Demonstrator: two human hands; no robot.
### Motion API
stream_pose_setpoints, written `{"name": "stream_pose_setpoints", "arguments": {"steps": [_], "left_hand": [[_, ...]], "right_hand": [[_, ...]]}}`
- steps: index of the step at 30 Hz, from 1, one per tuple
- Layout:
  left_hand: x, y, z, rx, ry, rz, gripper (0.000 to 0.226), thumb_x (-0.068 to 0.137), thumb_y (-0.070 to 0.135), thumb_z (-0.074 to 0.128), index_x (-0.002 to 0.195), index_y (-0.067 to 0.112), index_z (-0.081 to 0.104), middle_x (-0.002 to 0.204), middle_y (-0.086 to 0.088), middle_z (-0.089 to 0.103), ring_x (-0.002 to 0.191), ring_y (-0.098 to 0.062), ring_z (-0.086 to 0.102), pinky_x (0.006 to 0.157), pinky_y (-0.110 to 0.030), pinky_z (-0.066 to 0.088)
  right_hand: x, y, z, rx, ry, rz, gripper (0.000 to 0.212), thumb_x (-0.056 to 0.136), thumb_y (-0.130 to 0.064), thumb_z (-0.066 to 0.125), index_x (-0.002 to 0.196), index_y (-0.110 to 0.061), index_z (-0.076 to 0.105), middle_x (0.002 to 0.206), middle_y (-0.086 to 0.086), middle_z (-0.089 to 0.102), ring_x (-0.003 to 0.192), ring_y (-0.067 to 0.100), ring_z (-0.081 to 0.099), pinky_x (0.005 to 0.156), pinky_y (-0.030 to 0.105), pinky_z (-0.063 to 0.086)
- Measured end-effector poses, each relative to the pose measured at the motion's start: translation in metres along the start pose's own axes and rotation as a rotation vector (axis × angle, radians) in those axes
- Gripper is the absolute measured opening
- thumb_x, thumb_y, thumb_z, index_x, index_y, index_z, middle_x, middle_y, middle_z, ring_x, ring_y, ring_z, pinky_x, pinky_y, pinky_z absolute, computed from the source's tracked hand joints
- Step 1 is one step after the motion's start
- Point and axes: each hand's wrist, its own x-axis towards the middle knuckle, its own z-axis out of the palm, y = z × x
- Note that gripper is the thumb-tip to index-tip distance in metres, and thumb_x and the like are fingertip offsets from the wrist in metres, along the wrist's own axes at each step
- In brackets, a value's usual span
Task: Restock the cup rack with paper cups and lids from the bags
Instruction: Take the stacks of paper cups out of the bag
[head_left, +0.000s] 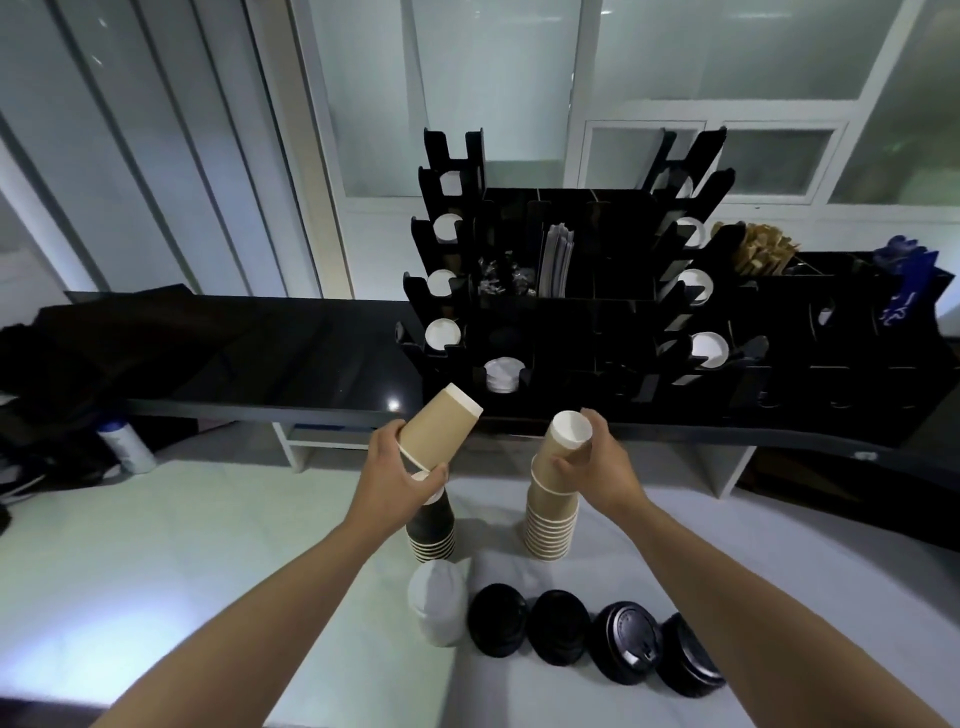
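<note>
Black lids (597, 636) lie in a row nearest the person, with a white lid stack (438, 608) at the row's left end, all on the pale table (156, 545). Just beyond them stand two upside-down stacks: a dark cup stack (432, 530) behind the white lids and a taller tan cup stack (553, 514) to its right. The right hand (589, 462) wraps its fingers round the top tan cups of that stack, thumb on the near side, so those cups sit upright on their rims below the palm. The left hand (402, 470) grips a separate tan cup (439, 428) near its rim; the cup's long axis is tilted, its white base pointing up and away toward the cup rack (561, 322). Beyond both hands, across a gap, the rack stands on the dark counter (260, 358), its left and right columns of slots already showing white cup bottoms. Judging by this, the left hand's cup is nearer to the rack's left column and already aimed base-first that way, so it looks the likelier one to go in next.
</note>
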Motion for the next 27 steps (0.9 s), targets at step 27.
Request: {"name": "stream_pose_setpoints", "arguments": {"steps": [27], "left_hand": [[-0.010, -0.020, 0.002, -0.112, -0.108, -0.003, 0.082, 0.076, 0.050, 0.083, 0.138, 0.027, 0.035, 0.124, 0.009, 0.049, 0.102, -0.004, 0.054, 0.080, -0.023, 0.050]], "right_hand": [[-0.008, -0.082, 0.086, 0.055, -0.166, -0.261, 0.062, 0.090, -0.055, 0.065, 0.144, -0.037, 0.040, 0.131, -0.009, 0.059, 0.110, 0.005, 0.062, 0.094, 0.033, 0.056]]}}
